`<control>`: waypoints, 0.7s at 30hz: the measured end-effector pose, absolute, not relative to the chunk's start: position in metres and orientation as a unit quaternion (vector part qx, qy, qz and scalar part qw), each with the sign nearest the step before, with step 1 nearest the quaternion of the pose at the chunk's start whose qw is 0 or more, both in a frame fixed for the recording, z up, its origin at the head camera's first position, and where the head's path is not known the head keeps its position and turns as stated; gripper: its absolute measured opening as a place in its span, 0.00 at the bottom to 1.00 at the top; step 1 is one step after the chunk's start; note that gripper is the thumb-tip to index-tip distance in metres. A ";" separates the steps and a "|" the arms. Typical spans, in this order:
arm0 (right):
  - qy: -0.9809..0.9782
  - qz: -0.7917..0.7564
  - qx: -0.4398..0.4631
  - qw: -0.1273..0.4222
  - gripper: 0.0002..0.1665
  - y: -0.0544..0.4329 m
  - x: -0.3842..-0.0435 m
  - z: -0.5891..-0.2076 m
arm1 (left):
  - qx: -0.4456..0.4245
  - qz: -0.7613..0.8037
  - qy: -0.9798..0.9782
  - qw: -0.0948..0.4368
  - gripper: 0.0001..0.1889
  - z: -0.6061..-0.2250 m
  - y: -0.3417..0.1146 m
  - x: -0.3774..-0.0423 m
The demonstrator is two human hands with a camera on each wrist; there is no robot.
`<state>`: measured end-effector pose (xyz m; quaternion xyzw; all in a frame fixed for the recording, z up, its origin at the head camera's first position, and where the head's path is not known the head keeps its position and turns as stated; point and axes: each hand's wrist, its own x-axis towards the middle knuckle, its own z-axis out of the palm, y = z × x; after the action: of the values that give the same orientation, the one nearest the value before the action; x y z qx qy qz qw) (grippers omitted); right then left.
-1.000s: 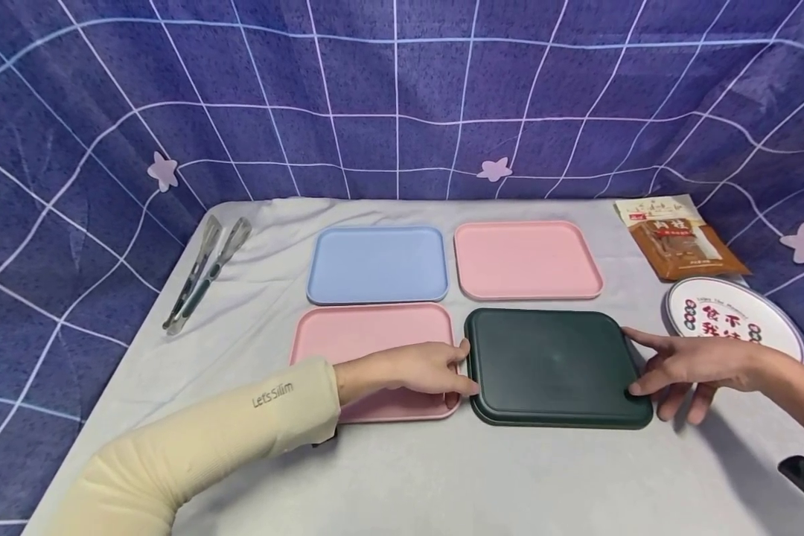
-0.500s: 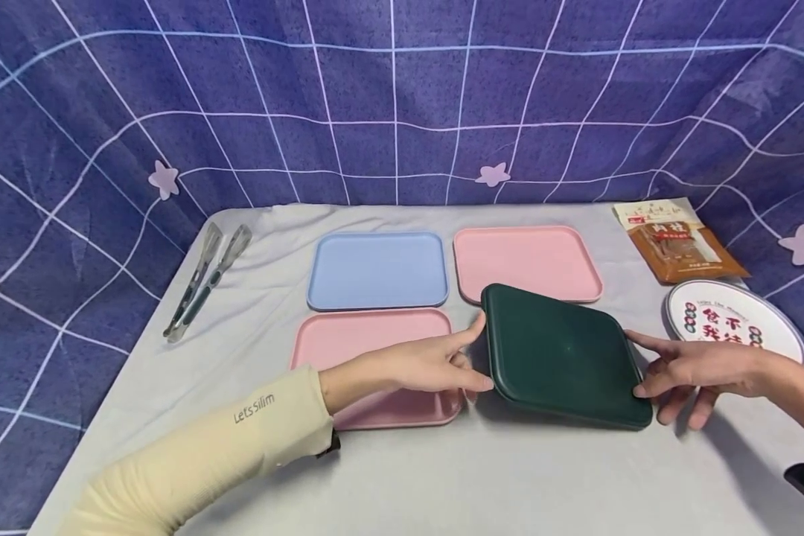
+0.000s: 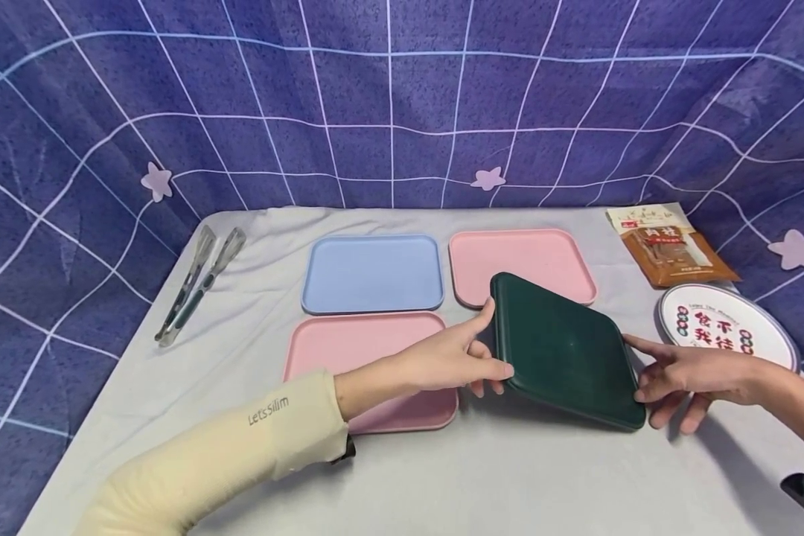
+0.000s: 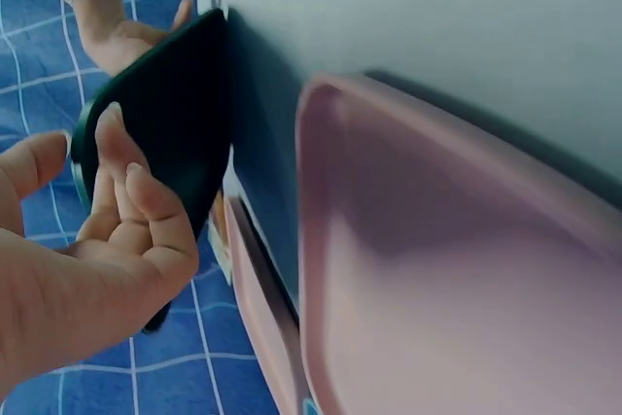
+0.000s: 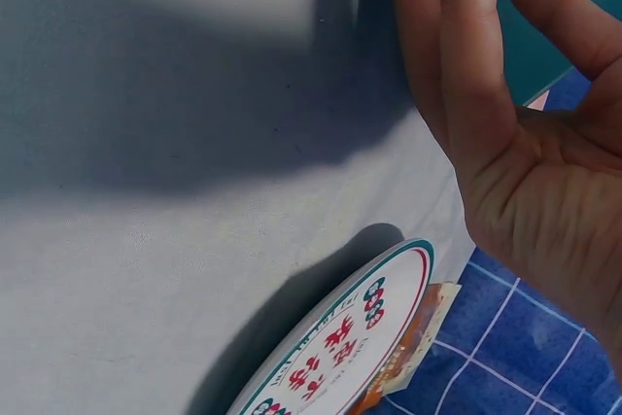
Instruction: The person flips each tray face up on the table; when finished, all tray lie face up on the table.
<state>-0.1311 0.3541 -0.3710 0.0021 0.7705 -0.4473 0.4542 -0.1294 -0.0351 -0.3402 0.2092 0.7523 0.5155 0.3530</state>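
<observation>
A dark green rectangular tray [image 3: 566, 350] is tilted, its left side raised off the table and its right side low. My left hand [image 3: 450, 359] pinches the left edge, thumb on the near face and fingers behind it. In the left wrist view, curled fingertips [image 4: 115, 138] press the dark underside. At the opposite edge, my right hand [image 3: 703, 376] holds the tray between thumb and fingers, with other fingers spread near the cloth. The left forearm passes over a pink tray [image 3: 362, 335], hiding part of it.
Behind the green tray lie a blue tray [image 3: 373, 274] and another pink tray [image 3: 519, 257], partly overlapped by it. Tongs [image 3: 204, 286] rest at the left. A white plate with red characters [image 3: 717, 324] and a brown food packet [image 3: 673, 249] sit at the right.
The green tray lay flat a second ago. My left hand has raised its left side up and to the right, while my right hand stays at the right edge.
</observation>
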 end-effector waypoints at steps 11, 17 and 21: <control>0.752 -0.479 -0.008 0.453 0.65 0.359 -0.131 -0.376 | 0.165 0.498 0.799 0.294 0.55 -0.327 -0.017 -0.123; 0.743 -0.491 -0.022 0.455 0.63 0.358 -0.130 -0.378 | 0.147 0.490 0.814 0.275 0.54 -0.322 -0.013 -0.117; 0.742 -0.492 -0.029 0.454 0.62 0.357 -0.130 -0.377 | 0.145 0.477 0.827 0.261 0.55 -0.316 -0.010 -0.114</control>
<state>-0.1301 0.3568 -0.3771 -0.0288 0.7420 -0.4925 0.4540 -0.1140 -0.0101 -0.3157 0.1446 0.8268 0.4769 0.2609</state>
